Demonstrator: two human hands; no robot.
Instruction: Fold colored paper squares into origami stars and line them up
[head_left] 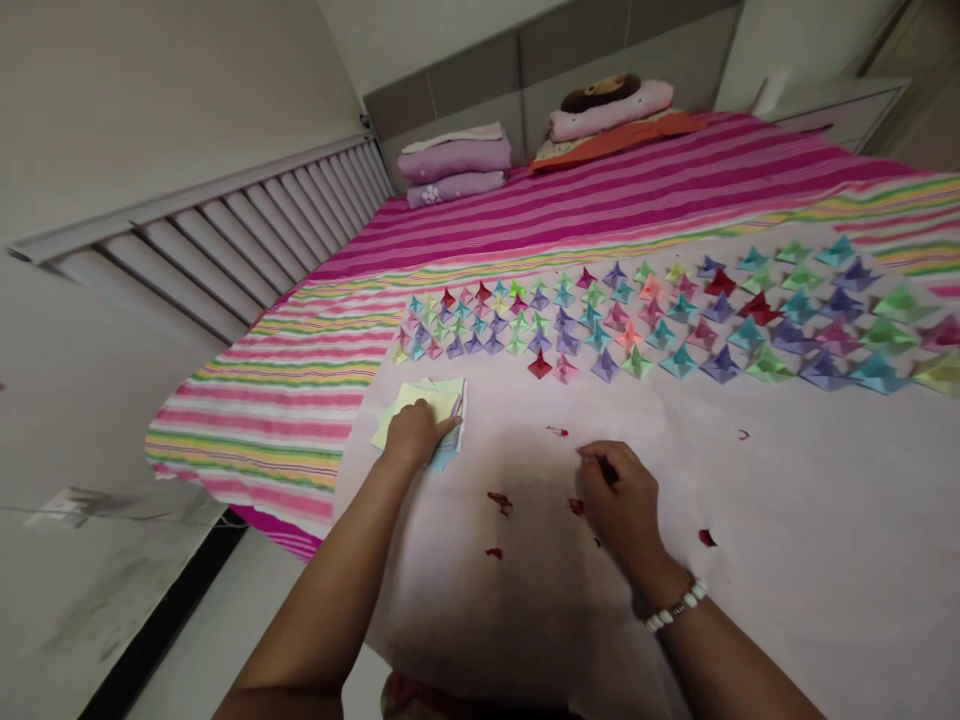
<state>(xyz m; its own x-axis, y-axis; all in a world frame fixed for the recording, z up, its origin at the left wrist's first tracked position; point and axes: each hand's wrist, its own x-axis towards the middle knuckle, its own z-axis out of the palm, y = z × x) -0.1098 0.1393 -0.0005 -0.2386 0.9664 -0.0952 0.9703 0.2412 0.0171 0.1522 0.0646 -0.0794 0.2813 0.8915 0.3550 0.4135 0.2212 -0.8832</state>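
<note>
My left hand [412, 432] is closed on a stack of coloured square paper sheets [444, 395], thumb along its right edge and fingers bent on top. The top sheet is pale yellow, with blue ones sticking out below. My right hand [624, 490] is low over the white sheet [825, 560], fingers curled together; whatever they may hold is hidden. It wears a bracelet of pale beads [677, 606]. Around it lie small dark red scraps: one scrap [559, 431] beyond the fingertips, another scrap [576, 506] beside the fingers, and one [706, 538] to the right.
Several rows of folded origami pieces [680, 361] in many colours stand along the far side of the white sheet. Beneath is a striped bedspread [247, 420]. A railing [225, 220] runs at the left. Folded bedding [457, 165] lies by the headboard [465, 95].
</note>
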